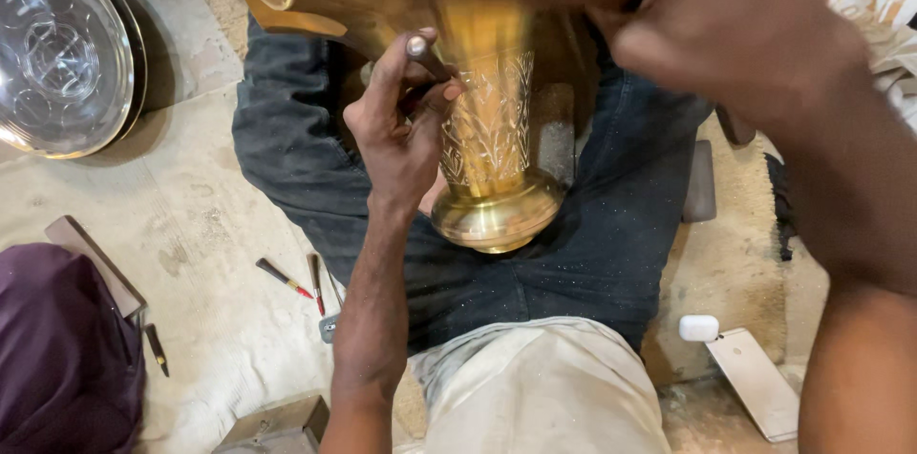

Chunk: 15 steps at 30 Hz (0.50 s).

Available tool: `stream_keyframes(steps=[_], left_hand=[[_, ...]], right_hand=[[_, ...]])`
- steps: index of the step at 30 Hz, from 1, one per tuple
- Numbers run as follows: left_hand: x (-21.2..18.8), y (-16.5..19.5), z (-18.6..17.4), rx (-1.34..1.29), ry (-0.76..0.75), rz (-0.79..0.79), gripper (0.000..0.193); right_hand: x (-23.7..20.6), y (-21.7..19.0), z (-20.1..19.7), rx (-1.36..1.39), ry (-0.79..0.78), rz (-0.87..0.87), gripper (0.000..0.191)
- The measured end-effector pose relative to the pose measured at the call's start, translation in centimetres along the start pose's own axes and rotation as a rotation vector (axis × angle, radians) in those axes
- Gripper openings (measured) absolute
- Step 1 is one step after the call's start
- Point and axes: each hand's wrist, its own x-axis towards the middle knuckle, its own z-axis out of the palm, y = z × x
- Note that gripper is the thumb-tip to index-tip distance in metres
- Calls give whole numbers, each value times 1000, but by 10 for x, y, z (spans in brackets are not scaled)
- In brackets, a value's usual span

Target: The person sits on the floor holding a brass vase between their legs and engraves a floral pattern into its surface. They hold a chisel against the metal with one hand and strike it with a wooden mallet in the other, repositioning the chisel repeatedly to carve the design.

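Bare forearms, dark blue jeans [611, 253] — a pale cream shirt [544, 387] above.

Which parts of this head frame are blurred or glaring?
Head view: right hand is close and motion-blurred; left hand holding a chisel and the engraved brass vase are sharp; soft glare on the vase foot, reflections on the steel plate.

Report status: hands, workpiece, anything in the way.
Left hand grips a thin tool against the engraved brass vase. Right hand raised, blurred, contents unclear. Vase lies across the lap; nothing blocking it.
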Motion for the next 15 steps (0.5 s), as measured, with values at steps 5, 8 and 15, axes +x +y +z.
stream_keyframes(steps=[5, 8, 15], left_hand=[[3, -2, -3, 37, -30, 14, 57], [4, 0, -4, 29, -35, 7, 56], [4, 3, -8, 11, -70, -9, 48]], right_hand=[[0, -8, -3, -55, 134, -52, 24], [0, -18, -8, -321, 187, -145, 25], [3, -25, -11, 193, -76, 275, 23]])
